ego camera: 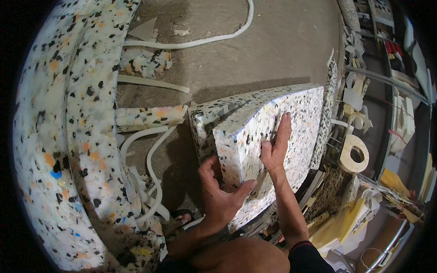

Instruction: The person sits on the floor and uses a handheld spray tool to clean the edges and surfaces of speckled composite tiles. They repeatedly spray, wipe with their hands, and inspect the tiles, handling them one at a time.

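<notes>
A speckled slab of rebonded foam (300, 116) stands tilted before me, its bright broad face turned towards me. My left hand (220, 196) grips its near left edge, the thumb on the face and the fingers curled round the narrow side. Flat against the middle of that face lies my right hand (277, 150), its fingers stretched out and nothing in its grasp. Directly behind the slab is a second speckled foam piece (205, 128), partly hidden by it.
Thick foam blocks (92, 136) line the left side. White foam cords (205, 43) and offcuts (146, 63) lie on the dusty floor (290, 44). At right, a foam ring (355, 153) and scraps sit beside a metal rack (389, 80). My bare knee (242, 256) is close below.
</notes>
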`<act>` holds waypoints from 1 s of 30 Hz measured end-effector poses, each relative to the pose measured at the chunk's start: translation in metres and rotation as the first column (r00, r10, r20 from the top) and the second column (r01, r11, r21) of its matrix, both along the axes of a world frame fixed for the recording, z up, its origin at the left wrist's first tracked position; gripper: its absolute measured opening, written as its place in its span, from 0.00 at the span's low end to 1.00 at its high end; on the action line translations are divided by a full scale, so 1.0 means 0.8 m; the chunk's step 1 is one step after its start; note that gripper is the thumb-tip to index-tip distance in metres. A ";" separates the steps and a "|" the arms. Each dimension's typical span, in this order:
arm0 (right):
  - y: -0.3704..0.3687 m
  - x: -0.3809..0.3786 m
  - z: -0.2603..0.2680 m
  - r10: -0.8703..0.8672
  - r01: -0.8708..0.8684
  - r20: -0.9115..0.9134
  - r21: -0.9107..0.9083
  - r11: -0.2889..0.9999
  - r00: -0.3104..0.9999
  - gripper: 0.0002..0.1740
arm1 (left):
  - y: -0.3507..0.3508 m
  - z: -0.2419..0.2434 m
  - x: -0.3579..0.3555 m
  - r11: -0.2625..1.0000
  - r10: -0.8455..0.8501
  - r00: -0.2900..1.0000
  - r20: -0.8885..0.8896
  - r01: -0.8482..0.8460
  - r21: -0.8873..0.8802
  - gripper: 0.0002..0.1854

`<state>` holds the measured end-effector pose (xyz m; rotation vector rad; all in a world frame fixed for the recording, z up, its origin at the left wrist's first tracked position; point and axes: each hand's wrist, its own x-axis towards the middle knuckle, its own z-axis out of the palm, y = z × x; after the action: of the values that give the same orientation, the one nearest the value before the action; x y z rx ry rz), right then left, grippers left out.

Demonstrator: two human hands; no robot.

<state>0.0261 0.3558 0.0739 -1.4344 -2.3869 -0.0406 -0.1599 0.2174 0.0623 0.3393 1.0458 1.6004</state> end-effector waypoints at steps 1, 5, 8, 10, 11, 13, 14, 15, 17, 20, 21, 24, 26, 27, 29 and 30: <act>-0.003 -0.001 -0.001 -0.040 0.040 0.025 -0.010 0.999 0.999 0.51 | 0.002 0.003 0.000 0.999 -0.026 0.999 -0.022 0.026 -0.033 0.35; -0.021 -0.004 -0.005 -0.011 0.007 -0.098 -0.041 0.999 0.995 0.50 | 0.010 0.011 -0.007 0.971 -0.222 0.899 -0.377 0.238 -0.004 0.32; -0.032 -0.004 -0.006 -0.096 0.077 -0.167 -0.119 0.990 0.981 0.50 | 0.014 0.016 -0.005 0.948 -0.167 0.819 -0.549 0.287 0.140 0.30; -0.035 -0.004 -0.007 -0.172 0.097 -0.399 -0.202 0.975 0.901 0.51 | 0.016 0.017 -0.004 0.921 -0.052 0.779 -0.625 0.279 0.272 0.29; -0.035 -0.005 -0.007 -0.168 0.105 -0.376 -0.183 0.978 0.911 0.49 | 0.018 0.016 -0.004 0.922 -0.035 0.796 -0.605 0.260 0.288 0.28; -0.035 -0.009 -0.008 -0.158 0.111 -0.338 -0.153 0.982 0.928 0.46 | 0.020 0.013 -0.009 0.919 -0.034 0.821 -0.569 0.249 0.305 0.27; -0.035 -0.012 -0.009 -0.153 0.114 -0.318 -0.138 0.984 0.936 0.45 | 0.020 0.010 -0.013 0.934 -0.102 0.869 -0.485 0.251 0.255 0.24; -0.035 -0.016 -0.009 -0.154 0.122 -0.310 -0.121 0.985 0.938 0.44 | 0.023 0.008 -0.017 0.965 -0.082 0.832 -0.548 0.203 0.164 0.22; -0.034 -0.028 -0.009 -0.120 0.112 -0.207 -0.050 0.992 0.971 0.42 | 0.029 0.003 -0.027 0.979 -0.199 0.886 -0.419 0.200 -0.043 0.23; -0.032 -0.054 -0.003 -0.070 0.073 -0.126 0.022 0.997 0.990 0.40 | 0.044 -0.002 -0.037 0.990 -0.139 0.924 -0.356 0.117 -0.083 0.27; -0.030 -0.064 0.001 -0.067 0.070 -0.118 0.027 0.997 0.991 0.40 | 0.048 -0.003 -0.041 0.994 -0.112 0.901 -0.419 0.095 -0.060 0.30; -0.012 -0.097 0.019 0.052 -0.050 -0.090 0.023 0.998 0.995 0.39 | 0.057 -0.003 -0.051 0.998 0.009 0.762 -0.647 0.030 0.048 0.37; 0.013 -0.115 0.034 0.148 -0.144 -0.078 0.060 0.988 0.986 0.40 | 0.057 -0.002 -0.057 0.998 -0.035 0.789 -0.614 0.059 0.019 0.38; 0.029 -0.123 0.039 0.163 -0.159 -0.063 0.073 0.985 0.985 0.41 | 0.055 -0.002 -0.059 0.997 -0.062 0.805 -0.590 0.075 -0.002 0.38; 0.058 -0.133 0.049 0.229 -0.229 0.008 -0.019 0.973 0.973 0.40 | 0.054 -0.002 -0.064 0.997 -0.071 0.820 -0.568 0.078 -0.012 0.38; 0.070 -0.136 0.052 0.286 -0.283 0.065 -0.053 0.958 0.956 0.39 | 0.053 -0.003 -0.065 0.996 -0.087 0.818 -0.569 0.087 -0.028 0.38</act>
<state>-0.0830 0.4121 0.1152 -1.1095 -2.6457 0.0329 -0.2122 0.2598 0.0602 0.8968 1.4567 1.4418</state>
